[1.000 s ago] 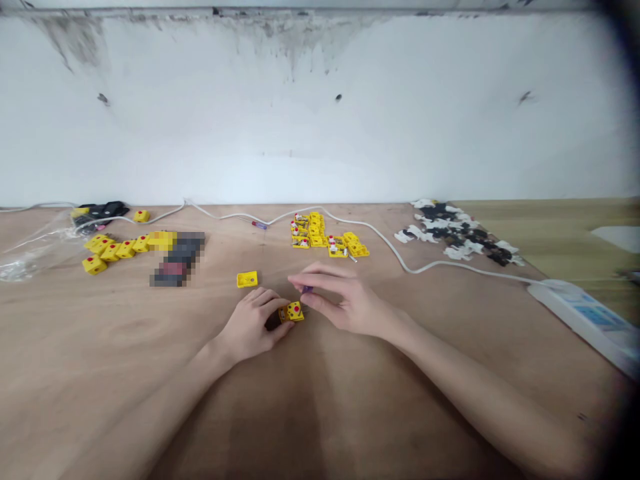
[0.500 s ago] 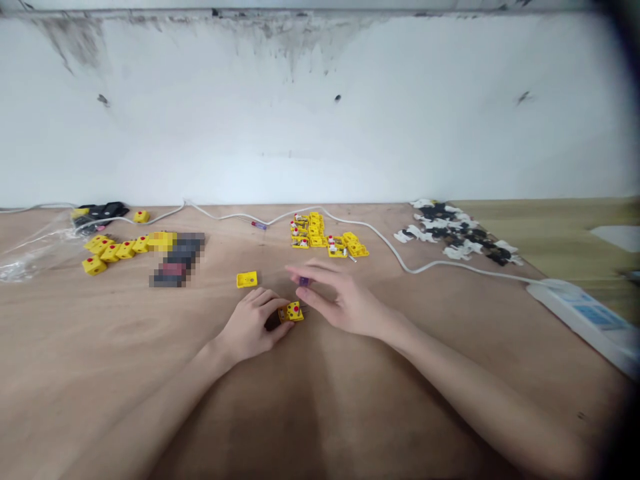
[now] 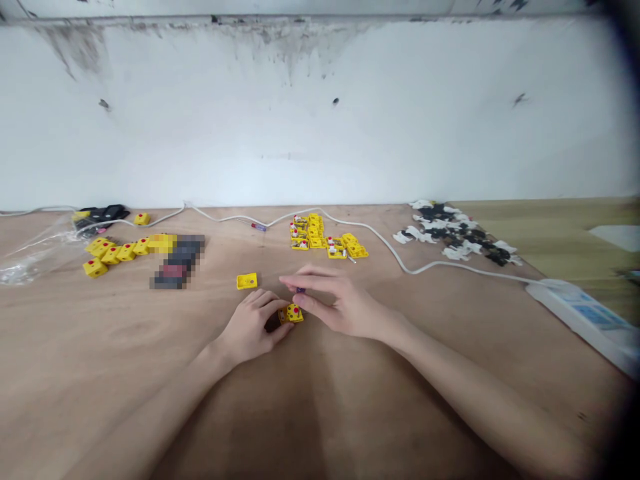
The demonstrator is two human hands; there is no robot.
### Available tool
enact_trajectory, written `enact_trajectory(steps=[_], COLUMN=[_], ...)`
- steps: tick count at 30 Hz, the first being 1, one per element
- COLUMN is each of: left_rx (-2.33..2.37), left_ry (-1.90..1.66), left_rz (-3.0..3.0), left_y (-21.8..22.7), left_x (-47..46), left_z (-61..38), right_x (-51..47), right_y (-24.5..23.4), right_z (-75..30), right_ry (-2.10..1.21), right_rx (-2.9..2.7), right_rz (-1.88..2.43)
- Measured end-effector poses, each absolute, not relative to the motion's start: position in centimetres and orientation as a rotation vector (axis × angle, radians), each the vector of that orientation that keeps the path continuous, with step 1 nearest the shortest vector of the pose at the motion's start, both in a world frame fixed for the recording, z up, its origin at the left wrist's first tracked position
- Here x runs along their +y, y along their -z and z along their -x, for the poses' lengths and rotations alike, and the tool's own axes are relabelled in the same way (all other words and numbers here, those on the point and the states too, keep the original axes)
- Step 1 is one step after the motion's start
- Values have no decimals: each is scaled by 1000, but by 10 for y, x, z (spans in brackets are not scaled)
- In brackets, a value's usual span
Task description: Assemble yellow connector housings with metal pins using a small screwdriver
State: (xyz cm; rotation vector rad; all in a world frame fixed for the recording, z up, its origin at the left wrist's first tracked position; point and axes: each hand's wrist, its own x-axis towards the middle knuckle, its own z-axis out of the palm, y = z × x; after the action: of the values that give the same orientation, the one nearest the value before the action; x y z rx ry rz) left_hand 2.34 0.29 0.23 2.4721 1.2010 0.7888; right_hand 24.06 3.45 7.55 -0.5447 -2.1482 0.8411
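Legible text: none. The blue label on the white power strip is too blurred to read.

A yellow block (red dots on its top face) sits gripped at the fingertips of the left hand, while a tiny purple piece is pinched in the right hand, just above the block.

Tiny purple piece, mostly hidden
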Motion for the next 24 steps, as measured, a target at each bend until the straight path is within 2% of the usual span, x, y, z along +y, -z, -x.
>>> enact_trajectory(steps=[2, 7, 11, 16, 21, 24], left_rx=[1200, 1205, 1209, 1208, 1224, 1218], left_ry=[-794, -798, -795, -778, -787, -767], left_rz=[-2474, -2470, -2478, -2482, -2480, -2482], left_y=[-3, -2, -1, -2, -3, -4], left_x=[3, 3, 3, 3, 2, 2], left_z=[-23, -23, -23, -24, -24, -23], right_x=[36, 36, 33, 34, 38, 39], right_y=[-72, -69, -76, -83, -84, -81], right_z=[-241, -242, -243, -242, -247, -248], right_ry=[-926, -740, -871, -751, -917, -796], right_rx=[-2152, -2116, -2242, -2223, -2303, -2239], right_rz=[520, 634, 536, 642, 497, 610])
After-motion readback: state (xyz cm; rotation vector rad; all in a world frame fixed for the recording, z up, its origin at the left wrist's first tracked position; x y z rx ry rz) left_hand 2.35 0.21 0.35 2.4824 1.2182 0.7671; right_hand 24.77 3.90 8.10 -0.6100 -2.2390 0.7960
